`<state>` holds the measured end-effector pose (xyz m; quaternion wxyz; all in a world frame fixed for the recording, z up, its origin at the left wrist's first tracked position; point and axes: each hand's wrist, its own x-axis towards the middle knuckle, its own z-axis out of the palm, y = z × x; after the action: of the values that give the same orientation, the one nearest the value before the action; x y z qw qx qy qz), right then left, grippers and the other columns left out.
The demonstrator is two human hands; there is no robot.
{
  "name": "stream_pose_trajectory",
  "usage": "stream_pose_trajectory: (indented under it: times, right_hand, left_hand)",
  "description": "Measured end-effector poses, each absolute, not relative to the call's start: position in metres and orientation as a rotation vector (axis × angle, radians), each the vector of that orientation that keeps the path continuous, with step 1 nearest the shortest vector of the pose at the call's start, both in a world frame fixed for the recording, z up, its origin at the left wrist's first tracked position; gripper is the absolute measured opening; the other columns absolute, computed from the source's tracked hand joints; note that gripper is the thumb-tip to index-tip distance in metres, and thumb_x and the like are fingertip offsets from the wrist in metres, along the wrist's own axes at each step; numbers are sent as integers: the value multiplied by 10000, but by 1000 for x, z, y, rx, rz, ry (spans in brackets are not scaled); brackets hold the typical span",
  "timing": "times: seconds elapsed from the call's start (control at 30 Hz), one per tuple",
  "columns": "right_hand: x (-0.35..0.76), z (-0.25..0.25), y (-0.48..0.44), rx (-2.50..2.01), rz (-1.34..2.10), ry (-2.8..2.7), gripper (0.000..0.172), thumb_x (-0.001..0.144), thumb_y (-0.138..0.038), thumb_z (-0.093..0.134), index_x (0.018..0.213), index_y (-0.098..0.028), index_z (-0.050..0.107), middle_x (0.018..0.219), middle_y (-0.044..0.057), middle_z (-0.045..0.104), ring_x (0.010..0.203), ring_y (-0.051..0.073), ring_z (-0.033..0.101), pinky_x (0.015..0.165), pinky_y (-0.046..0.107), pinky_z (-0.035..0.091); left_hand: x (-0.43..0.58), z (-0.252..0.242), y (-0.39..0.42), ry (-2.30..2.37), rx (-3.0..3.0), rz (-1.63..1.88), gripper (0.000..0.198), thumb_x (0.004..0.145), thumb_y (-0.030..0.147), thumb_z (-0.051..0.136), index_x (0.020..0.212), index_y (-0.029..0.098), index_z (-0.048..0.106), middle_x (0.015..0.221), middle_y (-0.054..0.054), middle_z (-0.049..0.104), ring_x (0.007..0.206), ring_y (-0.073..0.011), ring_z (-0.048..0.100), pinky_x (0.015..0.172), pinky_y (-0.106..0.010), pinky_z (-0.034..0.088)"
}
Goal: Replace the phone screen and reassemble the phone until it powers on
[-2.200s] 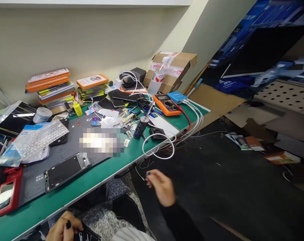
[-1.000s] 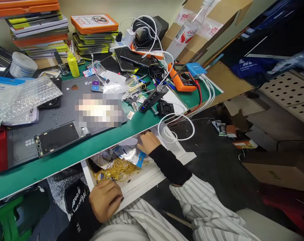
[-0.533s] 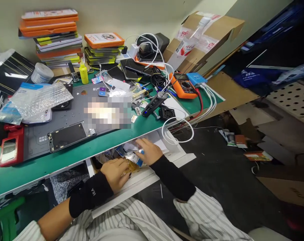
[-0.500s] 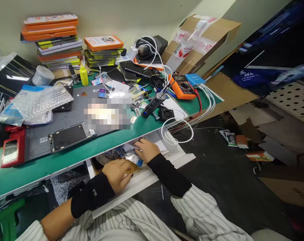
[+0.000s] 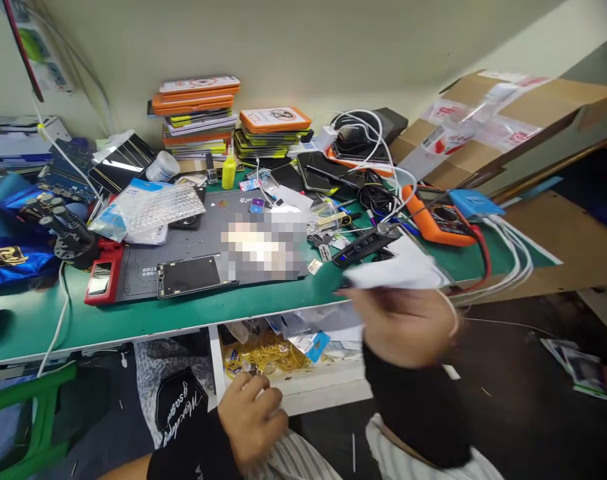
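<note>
My right hand (image 5: 403, 323) is raised in front of the bench edge, blurred by motion, closed on a white paper-like piece (image 5: 391, 273). Resting on the front edge of the open white drawer (image 5: 323, 387), my left hand (image 5: 251, 420) has its fingers curled and holds nothing I can make out. The drawer contains yellow rubber bands (image 5: 268, 353) and small plastic packets (image 5: 311, 343). On the dark work mat (image 5: 178, 243) above lies a disassembled phone (image 5: 188, 275).
The green bench (image 5: 133, 320) carries stacked orange cases (image 5: 198, 110), a yellow bottle (image 5: 228, 172), an orange multimeter (image 5: 441, 223), white cables (image 5: 503, 257), bubble-wrap bags (image 5: 151, 210) and a red phone jig (image 5: 101, 280). A cardboard box (image 5: 488, 127) sits at the right. A green stool (image 5: 38, 413) stands at lower left.
My right hand has lifted out of the drawer holding a white piece. My left hand pulled back from inside the drawer to its front edge. The view swung left.
</note>
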<state>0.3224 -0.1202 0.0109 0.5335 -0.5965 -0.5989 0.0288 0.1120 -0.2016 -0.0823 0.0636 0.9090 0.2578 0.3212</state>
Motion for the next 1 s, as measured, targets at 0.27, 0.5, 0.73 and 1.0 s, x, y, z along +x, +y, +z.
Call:
stream_pose_trajectory:
  times: [0.27, 0.5, 0.73, 1.0]
  right_hand:
    - [304, -8, -91, -1558, 308, -1967, 167, 781, -257, 544, 871, -213, 678, 769, 42, 681, 588, 155, 602, 517, 263, 457]
    - [320, 17, 24, -1815, 224, -1803, 125, 713, -226, 619, 809, -182, 686, 786, 39, 698, 600, 164, 597, 672, 322, 490]
    - [248, 19, 150, -2008, 364, -1697, 295, 913, -352, 581, 1126, -147, 597, 1121, 71, 631, 970, 190, 629, 843, 406, 533]
    - [218, 45, 157, -1836, 312, -1658, 327, 913, -356, 577, 1164, -147, 575, 1168, 86, 613, 1003, 200, 621, 853, 405, 533]
  left_hand:
    - [103, -78, -162, 1104, 2744, 1232, 148, 869, 166, 563, 722, 175, 565, 764, -23, 633, 809, -170, 560, 717, -320, 369]
    - [80, -54, -144, 1187, 2480, 1488, 124, 868, 99, 521, 832, 168, 618, 740, -22, 665, 749, -154, 550, 709, -307, 398]
    - [31, -74, -131, 1555, 2473, 1643, 108, 794, 88, 587, 836, 171, 644, 869, -88, 651, 866, -231, 574, 781, -388, 420]
    - [12, -82, -109, 1718, 2493, 1857, 130, 697, 143, 722, 770, 182, 621, 887, -104, 642, 825, -252, 600, 727, -395, 462]
